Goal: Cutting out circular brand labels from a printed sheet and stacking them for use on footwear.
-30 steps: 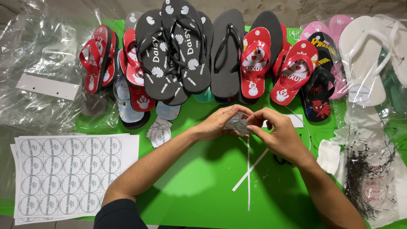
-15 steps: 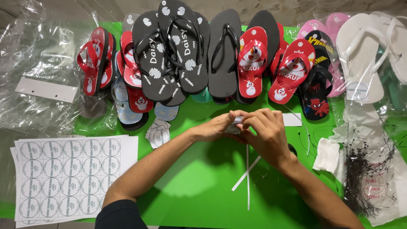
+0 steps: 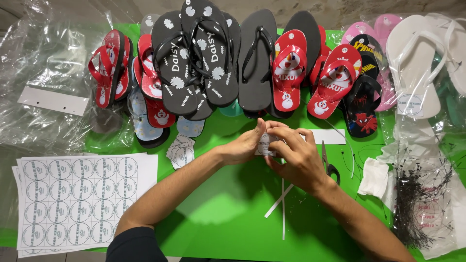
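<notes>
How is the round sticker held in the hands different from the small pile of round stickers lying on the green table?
The round sticker is single, pinched between the left hand and right hand above the table; the pile of round stickers holds several, overlapping, lying untouched on the green table. The held one is partly hidden by fingers; the pile shows openly. Both are white circles with ring print.

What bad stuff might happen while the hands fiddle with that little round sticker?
The sticker, pinched between the left hand and right hand, might crease or stick to a finger. The scissors lie right beside the right hand, so a sideways move might bump them. The paper strips under the wrist could get swept away.
</notes>
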